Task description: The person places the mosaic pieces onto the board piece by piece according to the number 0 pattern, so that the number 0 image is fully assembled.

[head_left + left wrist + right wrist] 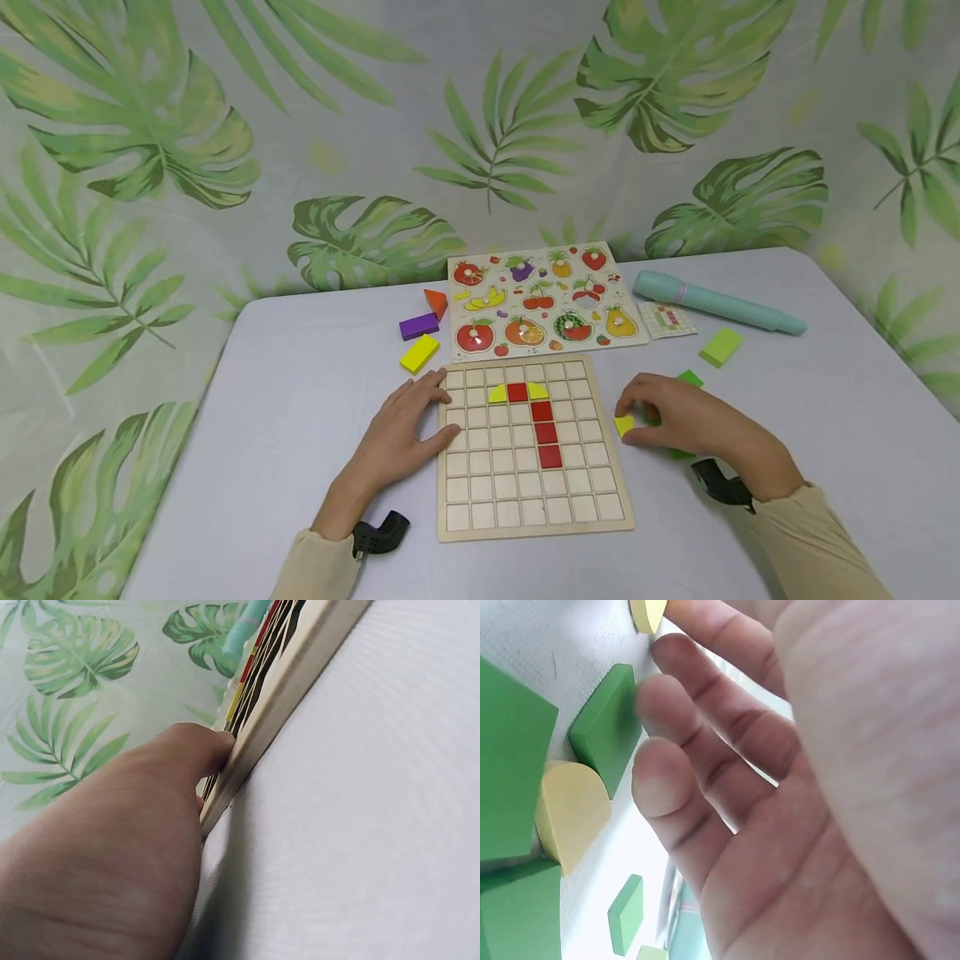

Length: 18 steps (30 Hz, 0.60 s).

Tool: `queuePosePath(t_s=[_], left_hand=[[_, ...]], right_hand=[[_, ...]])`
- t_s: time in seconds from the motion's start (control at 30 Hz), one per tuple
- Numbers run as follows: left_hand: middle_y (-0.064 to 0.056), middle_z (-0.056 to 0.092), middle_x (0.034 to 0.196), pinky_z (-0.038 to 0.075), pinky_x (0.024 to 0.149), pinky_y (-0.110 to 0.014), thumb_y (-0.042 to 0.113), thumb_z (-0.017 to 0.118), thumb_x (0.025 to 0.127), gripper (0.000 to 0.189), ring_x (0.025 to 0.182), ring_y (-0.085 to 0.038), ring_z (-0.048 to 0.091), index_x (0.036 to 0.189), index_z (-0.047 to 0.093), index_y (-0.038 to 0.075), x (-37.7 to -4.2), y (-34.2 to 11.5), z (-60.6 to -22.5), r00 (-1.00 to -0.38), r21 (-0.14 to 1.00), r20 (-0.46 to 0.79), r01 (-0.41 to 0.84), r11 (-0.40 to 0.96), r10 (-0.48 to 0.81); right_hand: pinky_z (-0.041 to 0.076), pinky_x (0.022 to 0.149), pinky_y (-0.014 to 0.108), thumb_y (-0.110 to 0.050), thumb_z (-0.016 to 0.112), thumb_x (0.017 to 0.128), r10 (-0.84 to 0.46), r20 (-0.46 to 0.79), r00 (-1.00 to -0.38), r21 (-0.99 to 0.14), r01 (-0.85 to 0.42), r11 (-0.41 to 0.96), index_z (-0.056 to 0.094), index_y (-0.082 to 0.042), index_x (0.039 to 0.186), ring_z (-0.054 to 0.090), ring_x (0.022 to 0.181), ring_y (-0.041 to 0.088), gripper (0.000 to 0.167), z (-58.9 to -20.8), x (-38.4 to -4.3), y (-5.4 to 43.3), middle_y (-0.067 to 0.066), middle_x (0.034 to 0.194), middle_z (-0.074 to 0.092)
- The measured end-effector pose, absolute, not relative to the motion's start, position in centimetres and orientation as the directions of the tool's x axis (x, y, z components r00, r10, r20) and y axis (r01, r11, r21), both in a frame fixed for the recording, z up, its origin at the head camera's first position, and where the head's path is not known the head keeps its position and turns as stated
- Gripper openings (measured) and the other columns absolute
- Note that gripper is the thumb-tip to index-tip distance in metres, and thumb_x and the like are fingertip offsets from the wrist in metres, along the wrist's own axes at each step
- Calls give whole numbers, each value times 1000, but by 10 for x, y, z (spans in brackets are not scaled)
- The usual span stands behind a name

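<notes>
1. While a beige left sleeve (318, 567) and a beige right sleeve (813, 542) reach in on either side of the wooden grid board (507, 512), a black left wrist camera (382, 533) and a black right wrist camera (722, 483) sit at the wrists.
2. At the grid board's left edge rests the left hand (405, 437), touching the rim, its thumb and index finger parted wide.
3. Just beside the grid board's right edge, the right hand (678, 412) pinches a small yellow piece (624, 426) between thumb and index finger, the gap narrow and the other fingers loosely curved; the piece's full shape is hidden.
4. Near that hand, right of the grid board, are green blocks (607, 727) and a round-sided yellow piece (574, 814).
5. On the grid board, which lies flat on a white tablecloth (247, 467), three red square tiles (546, 432) line one column; in the second row from its far edge, a single red square tile (517, 392) sits between two rounded yellow tiles (537, 391).
6. Off the grid board's far left corner come a yellow rectangular block (419, 353), a purple rectangular block (418, 326) and an orange triangular block (436, 302); off its far right corner, a light green rectangular block (722, 347).
7. Beyond the grid board's far edge lies a fruit knob puzzle (553, 312), with a printed grid card (667, 320) and a teal tapered tube (720, 304) farther right.
8. Behind everything, past the grid board, hangs a leaf-print cloth (360, 158).
</notes>
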<state>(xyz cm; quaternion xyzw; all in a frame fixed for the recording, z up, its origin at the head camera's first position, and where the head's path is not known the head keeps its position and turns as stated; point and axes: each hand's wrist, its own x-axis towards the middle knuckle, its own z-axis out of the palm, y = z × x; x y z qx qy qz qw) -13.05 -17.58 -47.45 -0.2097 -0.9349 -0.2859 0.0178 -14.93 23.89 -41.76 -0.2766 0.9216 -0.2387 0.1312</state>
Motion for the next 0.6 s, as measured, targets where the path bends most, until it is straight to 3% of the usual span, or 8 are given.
queuePosePath(t_s=[0.17, 0.6], left_hand=[[0, 41, 164, 21, 130, -44, 40, 72, 96, 34, 153, -20, 36, 121, 62, 19, -131, -176, -474, -913, 532, 153, 398, 747, 377], [0, 41, 164, 21, 130, -44, 39, 72, 95, 35, 153, -20, 36, 121, 62, 18, -131, -176, -476, -911, 538, 166, 404, 740, 377]], right_hand=[[48, 67, 21, -23, 85, 85, -584, -122, -803, -508, -454, 731, 76, -21, 110, 52, 79, 5, 27, -418, -150, 239, -11, 105, 70], [48, 63, 19, -21, 83, 87, -610, -77, -789, -499, -499, 709, 78, -21, 108, 52, 73, 2, 22, -420, -150, 238, -13, 100, 69]])
